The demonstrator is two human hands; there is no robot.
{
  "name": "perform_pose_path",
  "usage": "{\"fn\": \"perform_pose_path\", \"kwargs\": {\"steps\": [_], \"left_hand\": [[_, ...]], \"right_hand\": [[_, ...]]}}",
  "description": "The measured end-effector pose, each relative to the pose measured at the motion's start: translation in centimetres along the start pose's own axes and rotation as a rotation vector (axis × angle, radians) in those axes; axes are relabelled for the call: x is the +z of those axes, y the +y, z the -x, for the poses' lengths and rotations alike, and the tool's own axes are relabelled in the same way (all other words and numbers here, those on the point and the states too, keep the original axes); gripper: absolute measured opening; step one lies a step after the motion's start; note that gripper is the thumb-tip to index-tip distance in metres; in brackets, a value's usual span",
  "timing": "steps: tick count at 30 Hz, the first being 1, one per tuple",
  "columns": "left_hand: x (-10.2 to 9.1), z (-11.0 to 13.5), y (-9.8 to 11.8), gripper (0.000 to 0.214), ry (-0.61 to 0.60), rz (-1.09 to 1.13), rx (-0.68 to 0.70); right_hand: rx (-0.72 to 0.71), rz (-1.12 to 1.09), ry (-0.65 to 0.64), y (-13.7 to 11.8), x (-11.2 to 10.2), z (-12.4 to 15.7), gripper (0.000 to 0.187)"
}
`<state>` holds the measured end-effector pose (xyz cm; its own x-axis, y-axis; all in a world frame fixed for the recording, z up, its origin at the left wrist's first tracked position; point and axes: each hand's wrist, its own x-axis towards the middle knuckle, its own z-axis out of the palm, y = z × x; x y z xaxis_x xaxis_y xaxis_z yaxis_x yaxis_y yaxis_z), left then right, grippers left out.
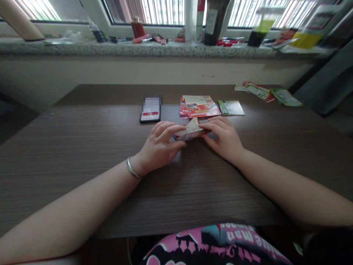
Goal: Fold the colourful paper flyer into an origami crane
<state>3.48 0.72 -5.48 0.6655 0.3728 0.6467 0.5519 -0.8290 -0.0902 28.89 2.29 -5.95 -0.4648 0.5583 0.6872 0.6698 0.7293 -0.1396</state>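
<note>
A small piece of printed paper (193, 127), partly folded with a raised pale flap, is held just above the table between both hands. My left hand (167, 141) pinches its left end between thumb and fingers; a silver bangle circles that wrist. On the opposite end, my right hand (222, 136) grips the paper with thumb and index finger. Fingertips cover parts of both ends. Just beyond the hands lies a stack of red and cream printed sheets (200, 106). Next to it is a small pile of green and white cards (231, 108).
A phone (150, 109) with a lit screen lies left of the stack. More printed leaflets (261, 92) are spread at the table's far right corner. Behind the brown table (82, 154), a granite windowsill (124, 49) carries bottles, a red cup (137, 29) and small items.
</note>
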Motion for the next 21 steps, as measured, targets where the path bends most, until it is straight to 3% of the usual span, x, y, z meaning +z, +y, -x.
{"fn": "perform_pose_path", "kwargs": {"steps": [7,15,21], "left_hand": [[-0.6,-0.2,0.3,0.035,-0.082,0.173,-0.112],[-0.1,0.0,-0.4,0.034,-0.310,0.228,-0.208],[-0.1,0.3,-0.9,0.048,-0.352,0.244,-0.200]], "right_hand": [[-0.008,-0.057,-0.084,0.1,0.0,0.0,0.007],[-0.113,-0.164,-0.226,0.4,0.0,0.1,0.010],[-0.124,-0.196,-0.292,0.6,0.1,0.2,0.010]]}}
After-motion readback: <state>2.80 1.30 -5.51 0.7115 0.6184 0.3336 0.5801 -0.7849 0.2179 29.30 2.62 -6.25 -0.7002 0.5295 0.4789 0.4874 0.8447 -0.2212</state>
